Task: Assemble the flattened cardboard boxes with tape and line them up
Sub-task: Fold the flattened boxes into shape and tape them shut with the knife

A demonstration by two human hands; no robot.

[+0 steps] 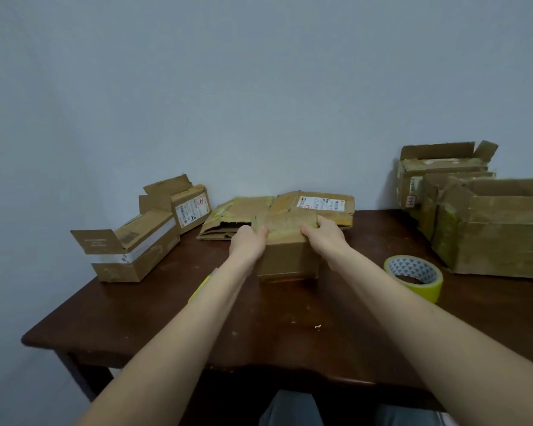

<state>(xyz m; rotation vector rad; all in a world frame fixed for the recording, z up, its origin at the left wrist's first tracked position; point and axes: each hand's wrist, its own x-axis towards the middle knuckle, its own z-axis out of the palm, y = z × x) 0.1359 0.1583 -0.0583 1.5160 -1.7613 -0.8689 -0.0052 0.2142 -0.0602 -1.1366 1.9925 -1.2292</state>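
A small brown cardboard box (286, 259) stands in the middle of the dark wooden table (277, 333). My left hand (248, 244) grips its upper left edge and my right hand (323, 238) grips its upper right edge, thumbs on the taped top flaps. Behind it lies a pile of flattened cardboard boxes (277, 210), one with a white shipping label. A roll of yellow tape (414, 276) lies flat to the right of the box. A yellow strip (199, 289) shows beside my left forearm, partly hidden.
Two assembled boxes with open flaps (136, 250) (188, 207) sit at the left back of the table. Larger assembled boxes (493, 232) (443, 173) stand along the right side. A plain wall is behind the table.
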